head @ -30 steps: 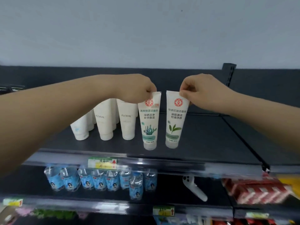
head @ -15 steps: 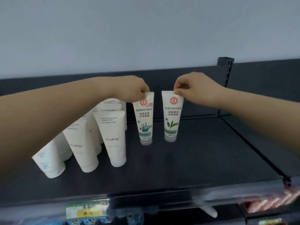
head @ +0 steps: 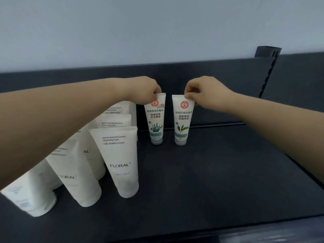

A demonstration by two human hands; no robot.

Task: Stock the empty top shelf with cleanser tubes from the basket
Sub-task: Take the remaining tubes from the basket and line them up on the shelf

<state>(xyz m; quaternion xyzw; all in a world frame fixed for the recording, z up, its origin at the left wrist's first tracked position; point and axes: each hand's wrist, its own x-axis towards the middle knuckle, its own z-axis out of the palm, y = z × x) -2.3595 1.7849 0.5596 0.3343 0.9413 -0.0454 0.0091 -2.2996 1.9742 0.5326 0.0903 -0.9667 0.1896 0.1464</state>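
Note:
Two small white cleanser tubes with red round logos stand cap-down near the back of the dark top shelf (head: 219,172). My left hand (head: 142,91) pinches the top edge of the seaweed-print tube (head: 156,121). My right hand (head: 206,90) pinches the top edge of the green-leaf tube (head: 182,121). Both caps touch or nearly touch the shelf surface. The tubes stand side by side with a narrow gap between them. The basket is out of view.
Several larger white FLORAL tubes (head: 121,160) stand cap-down in rows on the shelf's left part, under my left forearm. A dark back panel (head: 228,76) and a slotted upright post (head: 266,67) close the shelf behind. The shelf's front lip (head: 228,230) runs along the bottom.
Both hands carried the two small tubes from the shelf's front edge back toward the rear panel. The camera rose and came closer, so the lower shelves dropped out of view.

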